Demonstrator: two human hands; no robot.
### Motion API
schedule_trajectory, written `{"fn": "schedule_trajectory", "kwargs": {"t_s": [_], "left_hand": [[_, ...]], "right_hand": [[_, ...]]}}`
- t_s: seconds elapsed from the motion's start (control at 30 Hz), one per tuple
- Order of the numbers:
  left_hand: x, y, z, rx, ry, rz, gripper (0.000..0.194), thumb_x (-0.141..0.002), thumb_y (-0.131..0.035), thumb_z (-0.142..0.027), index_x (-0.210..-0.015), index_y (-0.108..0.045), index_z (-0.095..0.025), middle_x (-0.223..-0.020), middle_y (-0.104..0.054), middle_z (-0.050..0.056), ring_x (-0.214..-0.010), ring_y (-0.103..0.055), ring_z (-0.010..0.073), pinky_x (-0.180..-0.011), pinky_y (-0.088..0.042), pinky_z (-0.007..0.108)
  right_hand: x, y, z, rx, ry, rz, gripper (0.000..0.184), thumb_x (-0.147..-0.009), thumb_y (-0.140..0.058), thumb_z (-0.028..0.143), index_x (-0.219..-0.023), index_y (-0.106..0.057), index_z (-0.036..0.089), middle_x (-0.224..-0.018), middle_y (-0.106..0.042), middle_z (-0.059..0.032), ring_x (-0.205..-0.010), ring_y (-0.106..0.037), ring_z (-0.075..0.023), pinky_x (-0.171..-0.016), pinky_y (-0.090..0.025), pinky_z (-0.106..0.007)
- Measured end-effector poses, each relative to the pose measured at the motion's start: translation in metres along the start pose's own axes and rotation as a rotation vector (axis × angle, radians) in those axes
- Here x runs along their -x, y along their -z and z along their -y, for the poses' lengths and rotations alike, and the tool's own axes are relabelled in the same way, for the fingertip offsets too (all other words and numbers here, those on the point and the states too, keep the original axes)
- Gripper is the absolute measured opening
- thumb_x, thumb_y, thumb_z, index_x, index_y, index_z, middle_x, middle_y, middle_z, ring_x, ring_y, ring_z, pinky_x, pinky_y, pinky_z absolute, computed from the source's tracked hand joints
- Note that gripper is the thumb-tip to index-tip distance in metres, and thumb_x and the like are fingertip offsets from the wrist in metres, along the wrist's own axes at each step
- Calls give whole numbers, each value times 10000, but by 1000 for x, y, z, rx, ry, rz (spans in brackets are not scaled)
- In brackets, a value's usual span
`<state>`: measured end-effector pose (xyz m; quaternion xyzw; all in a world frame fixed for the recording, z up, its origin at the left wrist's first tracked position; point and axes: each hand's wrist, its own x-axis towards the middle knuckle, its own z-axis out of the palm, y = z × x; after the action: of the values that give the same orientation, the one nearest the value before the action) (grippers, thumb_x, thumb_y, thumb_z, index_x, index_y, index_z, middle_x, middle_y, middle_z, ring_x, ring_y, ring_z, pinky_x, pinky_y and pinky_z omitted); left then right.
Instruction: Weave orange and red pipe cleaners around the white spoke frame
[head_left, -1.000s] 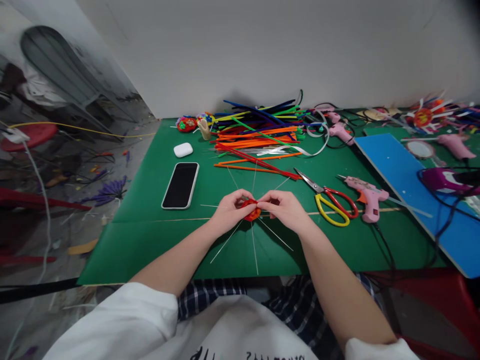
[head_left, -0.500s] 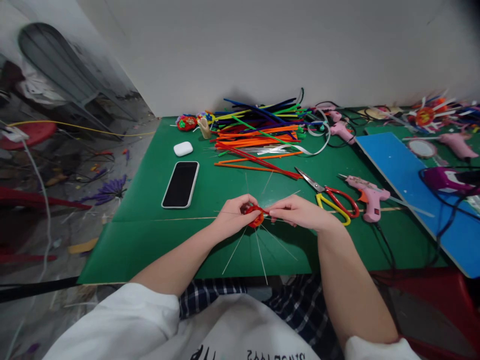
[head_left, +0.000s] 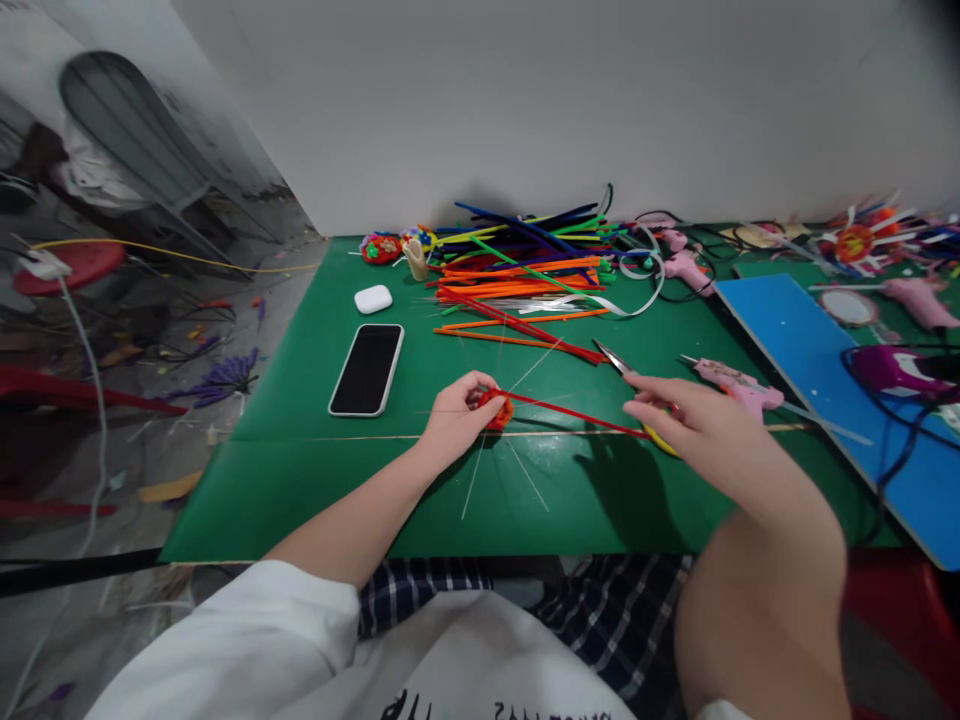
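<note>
My left hand (head_left: 461, 415) is closed on a small red and orange coil of pipe cleaner (head_left: 496, 410), pinched between thumb and fingers. Thin wires (head_left: 531, 478) fan out from the coil in several directions. From it a loose red pipe cleaner (head_left: 574, 412) stretches right, its far end just below my right hand (head_left: 694, 420). That hand hovers over the scissors (head_left: 613, 357), thumb and forefinger apart near the pivot. Its palm hides most of the red and yellow handles. Whether the fingers touch the scissors is hard to make out.
A phone (head_left: 367, 370) and a white case (head_left: 373, 299) lie to the left. Behind are heaped coloured pipe cleaners (head_left: 525, 270). To the right are a pink glue gun (head_left: 739, 385), a blue board (head_left: 810, 370) and dark cables (head_left: 892, 460).
My right hand has left the coil and moved right to over the scissors. The red pipe cleaner now extends loose from the coil. My left hand keeps its hold.
</note>
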<state>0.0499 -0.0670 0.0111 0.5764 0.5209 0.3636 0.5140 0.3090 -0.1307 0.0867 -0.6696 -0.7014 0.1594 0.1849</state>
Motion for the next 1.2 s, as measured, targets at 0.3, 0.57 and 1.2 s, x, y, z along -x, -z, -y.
{"fn": "schedule_trajectory", "kwargs": {"t_s": [0.3, 0.57, 1.2], "left_hand": [[-3, -2, -2, 368, 87, -78, 288, -647, -690, -305, -816, -502, -168, -552, -549, -47, -426, -481, 61, -393, -396, 164], [3, -5, -5, 530, 173, 52, 291, -644, -702, -270, -815, -486, -177, -599, -568, -34, -468, -523, 80, -364, -402, 157], [4, -8, -4, 454, 222, 193, 290, -636, -704, -284, -793, -491, -165, -560, -571, -32, -427, -478, 64, -357, -385, 160]], "right_hand": [[-1, -10, 29, -200, 366, 541, 271, -880, -425, 352, -982, -664, 275, -987, -677, 0, -903, -611, -162, -799, -461, -278], [-35, -76, 28, -347, 149, 289, 289, -849, -474, 379, -1082, -622, 290, -1064, -651, -7, -973, -588, -186, -829, -444, -308], [-42, -90, 40, -663, 179, 78, 140, -801, -555, 264, -787, -680, 202, -803, -667, -24, -776, -603, -153, -703, -444, -264]]}}
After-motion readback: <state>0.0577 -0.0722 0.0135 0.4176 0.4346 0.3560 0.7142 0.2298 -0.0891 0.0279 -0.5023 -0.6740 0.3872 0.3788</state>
